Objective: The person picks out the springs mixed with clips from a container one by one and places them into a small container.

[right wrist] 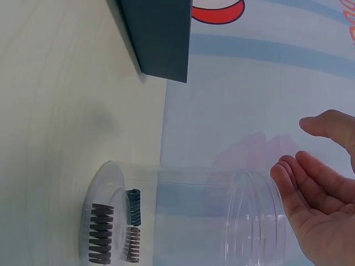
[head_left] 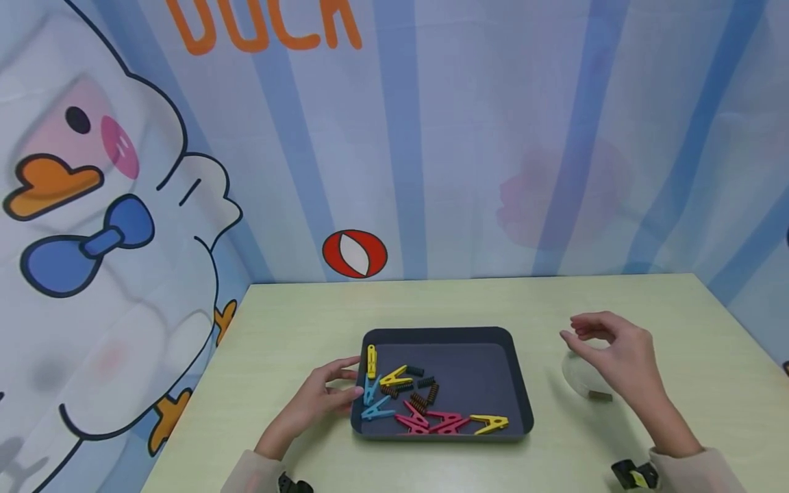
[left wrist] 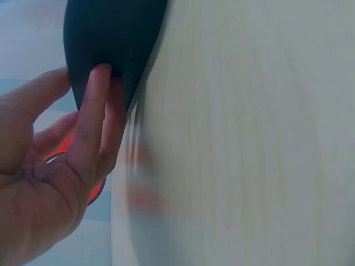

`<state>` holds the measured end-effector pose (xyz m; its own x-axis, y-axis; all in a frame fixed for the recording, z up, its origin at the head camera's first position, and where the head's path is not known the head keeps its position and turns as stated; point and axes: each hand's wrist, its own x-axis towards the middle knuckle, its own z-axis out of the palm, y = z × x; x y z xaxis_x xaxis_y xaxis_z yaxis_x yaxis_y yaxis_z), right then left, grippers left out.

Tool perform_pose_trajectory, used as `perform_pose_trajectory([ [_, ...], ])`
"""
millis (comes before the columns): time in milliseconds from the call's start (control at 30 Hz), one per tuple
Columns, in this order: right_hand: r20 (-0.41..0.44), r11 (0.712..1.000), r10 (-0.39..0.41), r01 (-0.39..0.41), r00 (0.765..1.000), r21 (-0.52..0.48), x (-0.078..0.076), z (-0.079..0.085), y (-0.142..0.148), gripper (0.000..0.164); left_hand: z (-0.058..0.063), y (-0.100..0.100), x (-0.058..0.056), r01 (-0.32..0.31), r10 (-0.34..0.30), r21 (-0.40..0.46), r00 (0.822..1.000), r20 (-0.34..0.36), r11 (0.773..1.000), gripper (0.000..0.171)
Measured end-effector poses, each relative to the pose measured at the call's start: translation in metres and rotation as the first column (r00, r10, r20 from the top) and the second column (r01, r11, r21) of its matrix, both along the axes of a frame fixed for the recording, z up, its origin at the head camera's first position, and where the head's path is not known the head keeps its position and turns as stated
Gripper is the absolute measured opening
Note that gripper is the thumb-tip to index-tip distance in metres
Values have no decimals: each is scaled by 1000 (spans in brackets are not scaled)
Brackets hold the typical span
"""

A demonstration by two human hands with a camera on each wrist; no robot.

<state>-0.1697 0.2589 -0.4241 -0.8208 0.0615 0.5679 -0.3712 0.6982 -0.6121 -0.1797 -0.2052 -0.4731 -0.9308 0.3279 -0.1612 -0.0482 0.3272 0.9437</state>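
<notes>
My left hand [head_left: 320, 394] holds the left side of a dark grey tray [head_left: 524, 404]. In the left wrist view, its fingertips meet the tray's outer wall [left wrist: 113, 33]. Several springs [head_left: 433, 393], black and brown, lie in the tray's left half among yellow, blue and pink clothespins [head_left: 491, 424]. To the right stands a clear plastic jar [head_left: 576, 376]. At its bottom the right wrist view shows a brown spring [right wrist: 101, 234] and a teal spring [right wrist: 133, 207] beside another brown one. Over the jar's open mouth is my right hand [head_left: 622, 352], thumb and fingertips apart, nothing between them.
A pale wooden table [head_left: 296, 308] carries the tray and jar. Behind it hangs a blue striped cloth [head_left: 462, 171], with a large cartoon duck [head_left: 154, 274] at the left.
</notes>
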Motion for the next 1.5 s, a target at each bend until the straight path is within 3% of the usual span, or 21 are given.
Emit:
perform_pose_trajectory([
  [300, 24, 1000, 3, -3, 1000, -8, 2, 4, -7, 24, 0, 0, 2, -5, 5, 4, 1000, 4, 1000, 62],
  [867, 39, 992, 119, -118, 992, -43, 0, -1, -37, 23, -2, 0, 2, -9, 9, 3, 1000, 6, 1000, 61],
  [1500, 108, 962, 269, -262, 957, -78, 1, -9, -82, 23, -1, 1, 0, -7, 7, -5, 1000, -2, 1000, 61],
])
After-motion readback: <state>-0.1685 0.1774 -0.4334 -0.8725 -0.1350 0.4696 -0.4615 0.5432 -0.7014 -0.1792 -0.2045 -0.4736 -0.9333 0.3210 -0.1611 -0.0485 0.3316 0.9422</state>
